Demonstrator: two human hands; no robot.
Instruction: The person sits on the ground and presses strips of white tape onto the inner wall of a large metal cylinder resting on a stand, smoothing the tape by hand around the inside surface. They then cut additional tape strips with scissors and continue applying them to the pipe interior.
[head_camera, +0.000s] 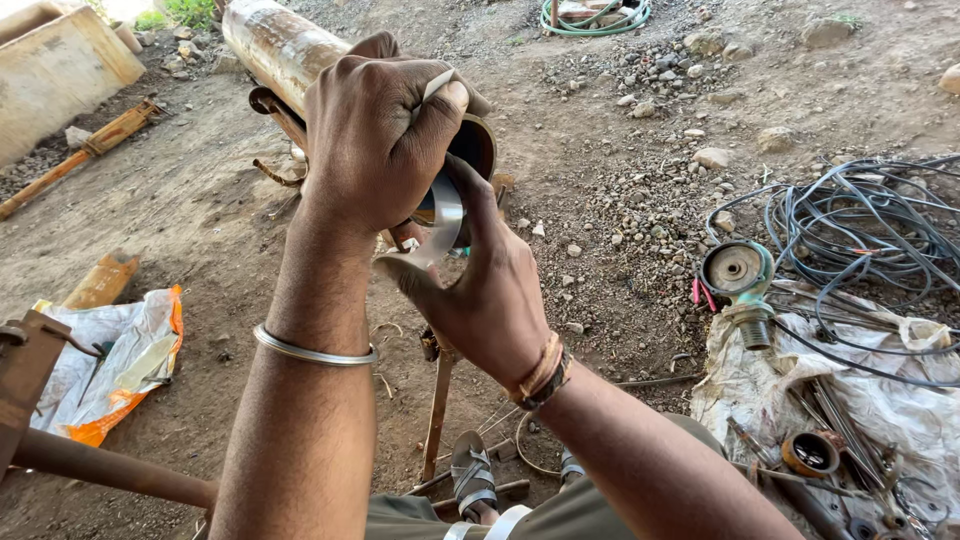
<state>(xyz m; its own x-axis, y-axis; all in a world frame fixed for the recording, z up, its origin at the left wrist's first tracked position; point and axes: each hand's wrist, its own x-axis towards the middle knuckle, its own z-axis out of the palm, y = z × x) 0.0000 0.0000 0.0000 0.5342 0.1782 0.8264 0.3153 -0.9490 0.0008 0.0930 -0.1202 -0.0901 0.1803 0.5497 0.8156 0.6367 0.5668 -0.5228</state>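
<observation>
A long rusty pipe lies raised above the dirt, its open end towards me. A shiny thin metal strip curves around that end. My left hand, with a steel bangle on the wrist, is closed over the top of the pipe end and pinches the strip's upper end. My right hand, with a thread band on the wrist, grips the strip's lower end just under the pipe mouth. Both hands touch the strip and nearly touch each other.
An angle grinder and coiled black cables lie at right, beside a white sack with metal tools. A white and orange bag and a rusty bar are at left. My sandalled foot is below.
</observation>
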